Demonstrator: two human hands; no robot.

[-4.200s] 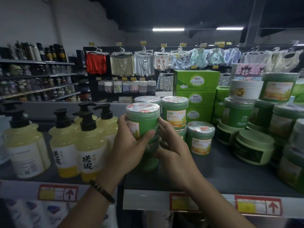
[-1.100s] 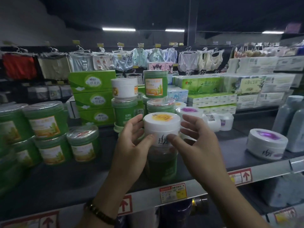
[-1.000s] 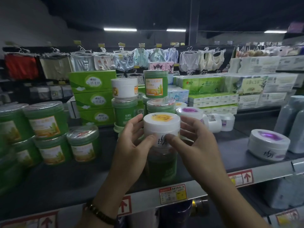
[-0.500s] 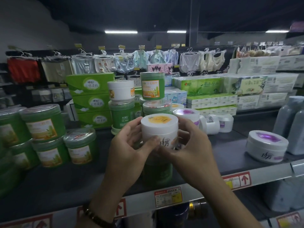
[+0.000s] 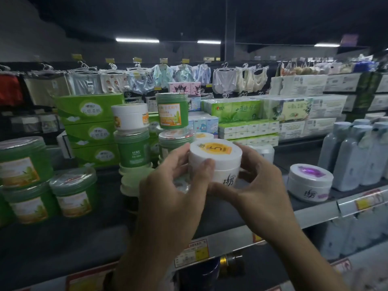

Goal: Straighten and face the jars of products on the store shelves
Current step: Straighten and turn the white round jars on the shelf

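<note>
Bare forearms (image 5: 294, 259), perhaps a dark wristband (image 5: 109, 279).

My feed is dim overall. The only light I see comes from three ceiling tubes (image 5: 137, 40) far back, blooming slightly against the dark overhead. The white jar (image 5: 216, 162) is the brightest near thing, and its lid has a soft sheen but no hard glare. The left hand (image 5: 170, 192) and right hand (image 5: 262, 196) look flat and dull, with deep shadow on the shelf (image 5: 63, 238) below. The edges bow and smear, so the green jars (image 5: 23, 162) far left and the pale bottles (image 5: 357, 160) at right are soft.
</note>
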